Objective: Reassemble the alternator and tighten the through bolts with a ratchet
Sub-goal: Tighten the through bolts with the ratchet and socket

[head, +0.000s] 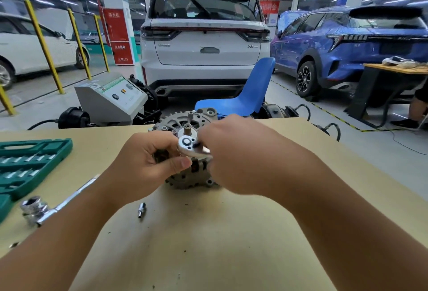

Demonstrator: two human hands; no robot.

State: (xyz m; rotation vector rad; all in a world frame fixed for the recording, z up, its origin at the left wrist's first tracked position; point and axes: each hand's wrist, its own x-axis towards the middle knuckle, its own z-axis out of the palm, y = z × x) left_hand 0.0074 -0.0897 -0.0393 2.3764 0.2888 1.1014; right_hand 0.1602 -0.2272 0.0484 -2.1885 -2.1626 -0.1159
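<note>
Grey-floored garage, white SUV point(205, 35), blue car point(347, 42), blue chair point(252, 91), yellow posts point(44, 45).

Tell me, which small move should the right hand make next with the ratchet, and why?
Probably swing the handle through one short stroke. The ratchet head already sits on top of the alternator, the right hand grips its handle, and the left hand steadies the housing.

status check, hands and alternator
Left hand steadying alternator. Right hand on ratchet over its top. Nothing in the way.
</note>
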